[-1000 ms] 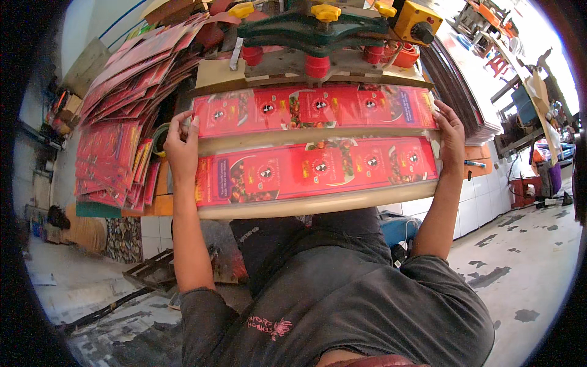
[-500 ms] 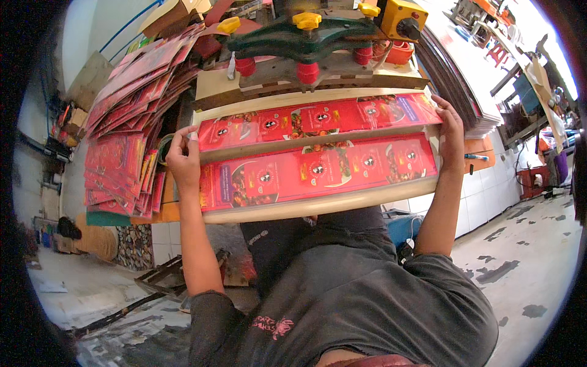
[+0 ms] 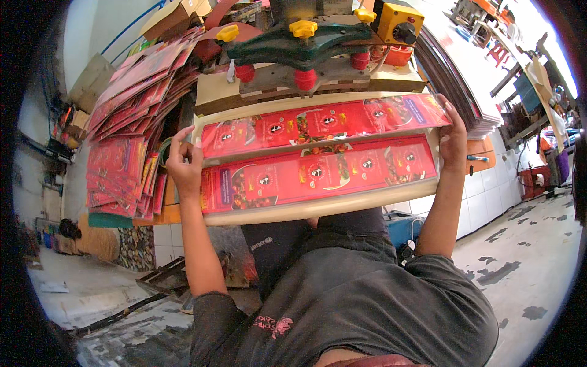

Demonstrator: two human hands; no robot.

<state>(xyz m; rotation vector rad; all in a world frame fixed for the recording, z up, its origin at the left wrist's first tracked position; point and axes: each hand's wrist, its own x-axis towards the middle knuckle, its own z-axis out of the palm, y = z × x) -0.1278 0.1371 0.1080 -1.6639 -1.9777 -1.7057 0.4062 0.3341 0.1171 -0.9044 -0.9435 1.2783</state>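
Two long red printed strips lie across a pale board in front of me, the far strip (image 3: pixel 327 124) and the near strip (image 3: pixel 318 172). Both look glossy and carry pictures of food. At the far strip's right end, the fingers of my right hand (image 3: pixel 452 136) close on its edge. Beside its left end is my left hand (image 3: pixel 185 160), thumb and forefinger apart, the thumb close to the strip's edge. The pale board (image 3: pixel 306 208) shows along the near side, its ends between my forearms.
A green press head (image 3: pixel 306 46) with yellow knobs stands just beyond the board. At left leans a tall, uneven pile of red printed sheets (image 3: pixel 131 140). A yellow control box (image 3: pixel 400 23) sits at the back right, near a stack of large flat sheets (image 3: pixel 458 79).
The far strip has shifted slightly to the right and toward me, narrowing the gap to the near strip. My left thumb and forefinger have spread apart.
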